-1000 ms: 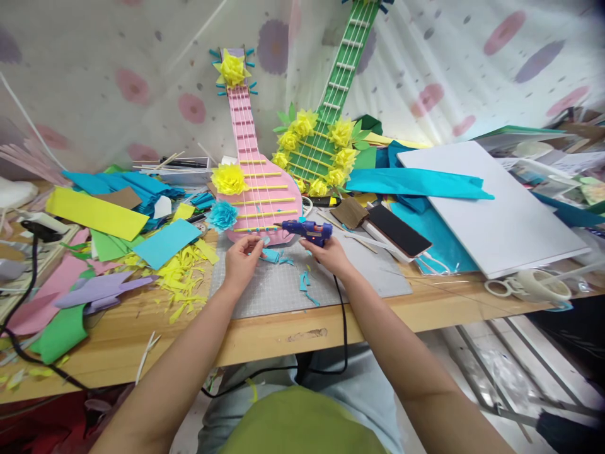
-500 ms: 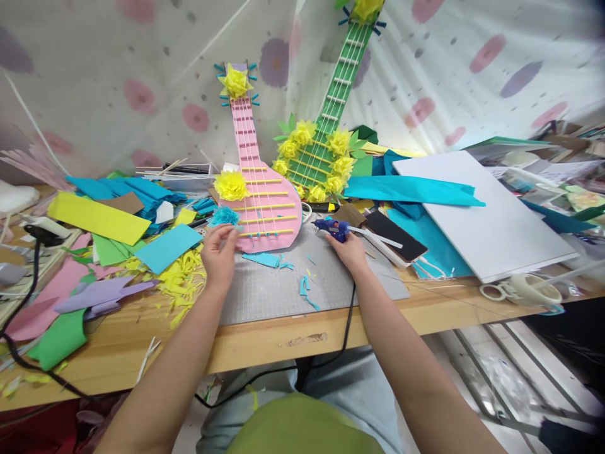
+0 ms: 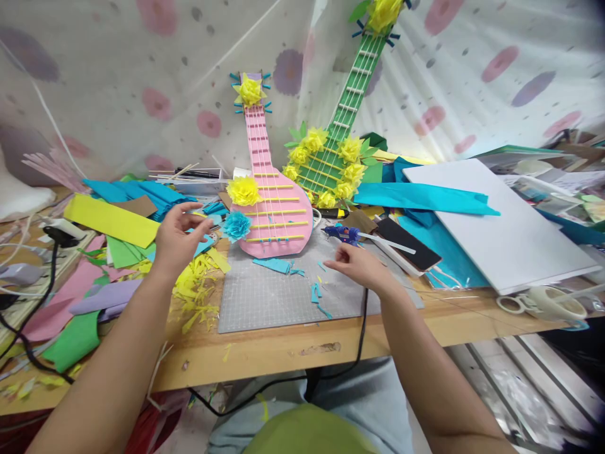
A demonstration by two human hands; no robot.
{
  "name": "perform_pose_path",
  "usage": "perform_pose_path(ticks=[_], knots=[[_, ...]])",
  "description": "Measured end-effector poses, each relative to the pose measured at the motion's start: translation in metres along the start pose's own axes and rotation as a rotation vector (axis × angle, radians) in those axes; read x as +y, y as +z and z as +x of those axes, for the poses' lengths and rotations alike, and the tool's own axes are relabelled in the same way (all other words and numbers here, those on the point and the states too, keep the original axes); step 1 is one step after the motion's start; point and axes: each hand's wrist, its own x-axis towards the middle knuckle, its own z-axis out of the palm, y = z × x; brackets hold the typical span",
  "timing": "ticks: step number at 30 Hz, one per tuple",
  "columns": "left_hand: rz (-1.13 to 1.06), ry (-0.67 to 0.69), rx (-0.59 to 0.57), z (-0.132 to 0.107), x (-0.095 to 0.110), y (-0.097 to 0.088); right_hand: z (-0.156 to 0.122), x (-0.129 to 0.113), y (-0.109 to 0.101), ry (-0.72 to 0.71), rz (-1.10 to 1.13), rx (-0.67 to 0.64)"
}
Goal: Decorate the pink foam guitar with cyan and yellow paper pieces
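Observation:
A pink paper lute-shaped instrument leans upright, with white strings, yellow bars, a yellow paper flower and a blue paper flower on its left edge. My left hand hovers left of the blue flower, fingers apart and holding nothing. Just behind my right hand, a blue glue gun with a white glue stick rests on the table. That hand is off the gun, its fingers loosely stretched leftward over the grey cutting mat. Blue paper scraps lie on the mat.
A green paper instrument with yellow flowers leans behind. Coloured paper sheets and yellow shreds crowd the left. At right lie a dark phone-like slab, a white board and tape rolls. A black cable hangs over the edge.
My left hand has drawn away leftward from the blue flower, and its fingers have spread. My right hand has let go of the glue gun and come nearer to me. The view has shifted slightly.

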Motion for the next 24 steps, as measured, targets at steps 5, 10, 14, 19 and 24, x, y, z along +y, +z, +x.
perform_pose_path(ticks=[5,10,14,19,24], knots=[[0.423,0.117,-0.441,0.003,0.009,0.011,0.028,-0.076,0.018,-0.319,0.415,-0.049],[0.617,0.240,-0.587,0.007,0.024,0.026,0.061,-0.124,0.042,-0.427,0.529,-0.201],[0.684,0.279,-0.593,0.009,0.028,0.029,0.068,-0.139,0.051,-0.435,0.387,-0.205],[0.589,0.238,-0.576,0.005,0.023,0.027,0.070,-0.140,0.057,-0.394,0.424,-0.113],[0.149,0.009,-0.401,-0.011,0.005,0.035,0.073,-0.130,0.069,-0.247,0.796,-0.095]])
